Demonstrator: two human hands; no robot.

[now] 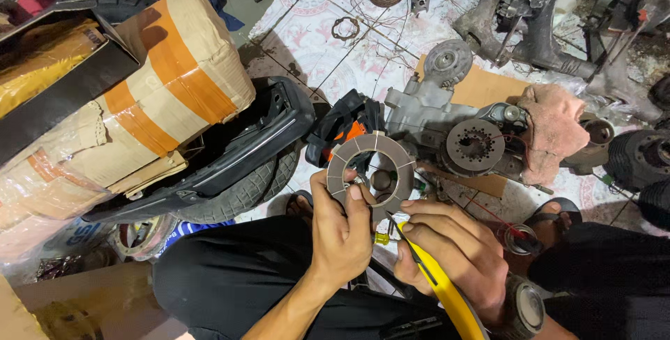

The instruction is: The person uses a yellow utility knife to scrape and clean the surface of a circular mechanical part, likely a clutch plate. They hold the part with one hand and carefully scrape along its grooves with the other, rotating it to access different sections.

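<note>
right now i'm holding the clutch plate ring (371, 165) up over the tiled floor (328, 54), left hand (342, 232) pinched on its lower rim, right hand (447, 253) wrapped round the yellow screwdriver (436, 281); i judge i'm mid-prying, and the tip needs careful seating.

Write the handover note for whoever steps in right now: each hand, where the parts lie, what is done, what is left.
Left hand: holds the ring-shaped friction disc upright by its lower edge.
Right hand: grips the yellow-handled screwdriver, its tip toward the disc's lower rim.
Engine case lies on the cardboard sheet on the tiled floor, a perforated round plate on it, a pink rag draped at its right.
Done: the disc is off the engine and in hand.
Left: it seems the disc still needs working at; nothing shows it refitted.
</note>
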